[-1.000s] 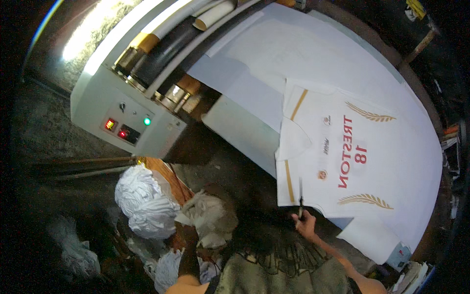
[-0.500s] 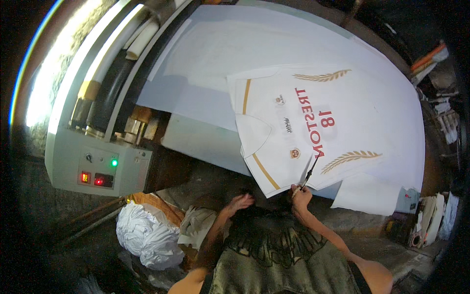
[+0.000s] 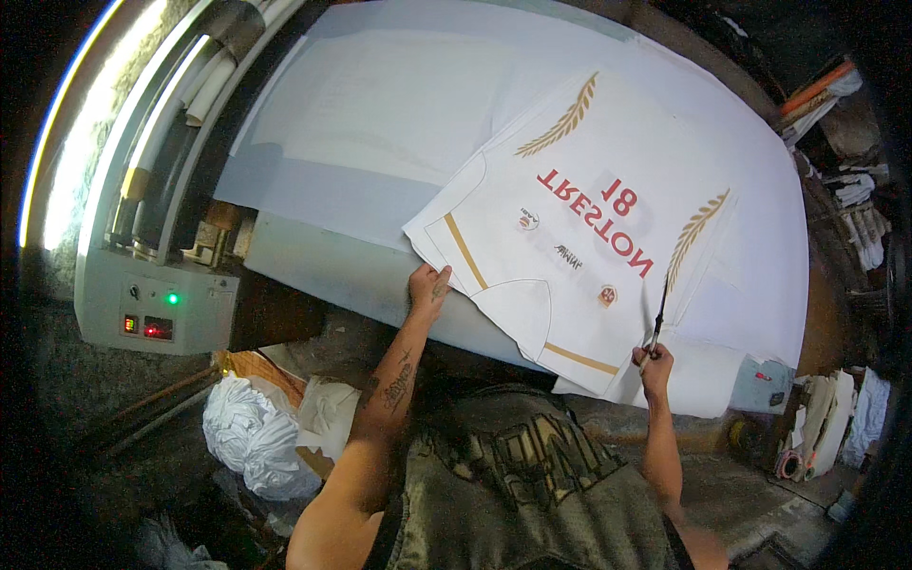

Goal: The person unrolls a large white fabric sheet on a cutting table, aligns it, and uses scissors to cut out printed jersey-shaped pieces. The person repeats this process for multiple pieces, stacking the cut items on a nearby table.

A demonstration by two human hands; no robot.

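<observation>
Fingers [image 3: 429, 281] of the left hand [image 3: 427, 288] lie spread and flat on the near corner of the printed jersey sheet [image 3: 579, 237], pinning it, closed on nothing. Over at the right hand [image 3: 654, 366], the fingers are curled tight around a thin dark tool [image 3: 657, 318], a blade or pen, it cannot be told which, whose tip points up onto the sheet's right edge.

One jersey sheet, and it is white: a shirt front with a scooped collar facing the person, two gold stripes running off the collar, two gold wheat-ear motifs, red mirrored lettering with a number, and three small badges. It lies at an angle on the wide white tabletop [image 3: 380, 104], its lower edge hanging just past the tabletop's near rim.

Left of the sheet, beyond the tabletop's end, stands one grey roller machine [image 3: 157, 275] with one green light and two red lit displays on its control panel. Below the sheet and to the left, near the person's left elbow, sits one heap of crumpled white cloth [image 3: 252, 432]. Right of the sheet, past the tabletop's curve, more pale cloth [image 3: 864, 233] hangs, too blurred to count.
</observation>
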